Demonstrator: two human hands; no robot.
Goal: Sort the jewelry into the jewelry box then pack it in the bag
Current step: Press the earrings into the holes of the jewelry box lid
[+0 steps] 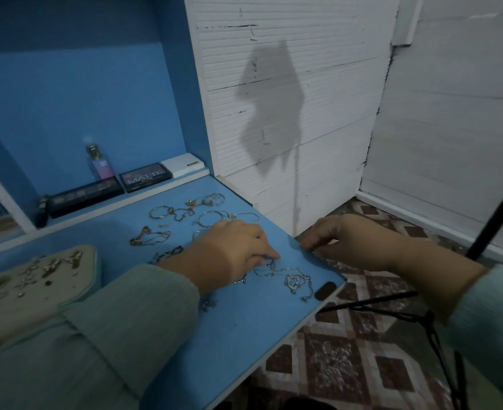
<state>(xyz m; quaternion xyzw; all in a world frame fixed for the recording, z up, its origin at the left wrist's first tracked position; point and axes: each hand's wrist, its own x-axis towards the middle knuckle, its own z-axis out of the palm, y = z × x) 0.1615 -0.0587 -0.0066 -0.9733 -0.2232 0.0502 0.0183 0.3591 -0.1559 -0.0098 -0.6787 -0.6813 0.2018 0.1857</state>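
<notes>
Jewelry [185, 216] is spread loose over the blue table [244, 327]: hoop bangles and gold-toned chains toward the back, a darker chain piece just beside the left wrist, and a tangled silver chain [294, 281] near the table's right edge. The silver chain is pinched at its near end by the curled fingertips of the left hand [232, 255], which rests on the tabletop. The right hand [351, 241] is held at the table's right edge with its fingers curled downward; whether anything is gripped by it cannot be told, since the fingertips are blurred and partly in shadow.

A beige pouch [37, 285] studded with shell and star ornaments lies flat at the left, partly covered by the left sleeve and cut off by the frame edge; what it holds is not visible.

On the shelf behind, "MATTE" can be read on a dark flat palette [145, 177]. A longer dark box [86, 196] lies to its left, its print too blurred to read. A white box [183, 164] carries small dark lettering that cannot be made out. A clear perfume bottle [99, 164] with a gold collar stands upright behind the dark boxes, its label illegible.

Black tripod legs [422, 315] cross the patterned floor at the right.
</notes>
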